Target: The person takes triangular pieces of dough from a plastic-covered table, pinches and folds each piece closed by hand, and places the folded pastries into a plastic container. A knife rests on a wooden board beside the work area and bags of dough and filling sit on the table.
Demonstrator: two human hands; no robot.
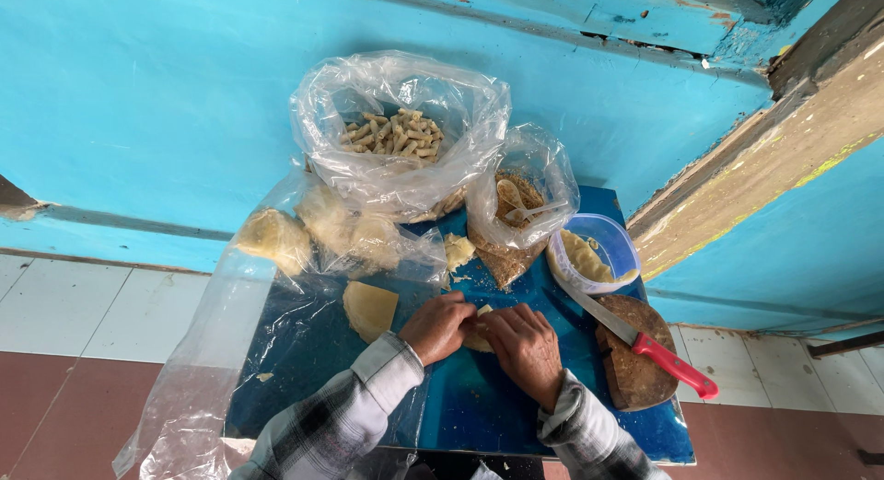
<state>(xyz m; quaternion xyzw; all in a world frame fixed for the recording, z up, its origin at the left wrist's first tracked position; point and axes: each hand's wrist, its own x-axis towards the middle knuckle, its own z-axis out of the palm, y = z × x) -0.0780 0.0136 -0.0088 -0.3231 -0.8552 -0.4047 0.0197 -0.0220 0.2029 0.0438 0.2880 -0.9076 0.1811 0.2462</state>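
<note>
On a small blue table (479,411) set against a turquoise wall, the left hand (436,325) and the right hand (525,344) lay close together, knuckles up, with a pale piece of dough (480,333) between them. The dough rested on the tabletop just under the fingertips of both hands; only a small wedge of it showed in the gap, so both hands were curled down over it, pressing or pinching it, though how firmly could not be told. Just left of the left hand lay a flat pale wrapper sheet (369,308). Behind it a clear plastic bag (318,236) held more pale sheets, and a larger open bag (398,135) farther back held small rolled pieces. To the right stood a bag of brown crumbs (516,231) with a spoon in it, then a clear plastic tub (597,253). A red-handled knife (645,344) rested across a round wooden board (635,370), well apart from the right hand.
</note>
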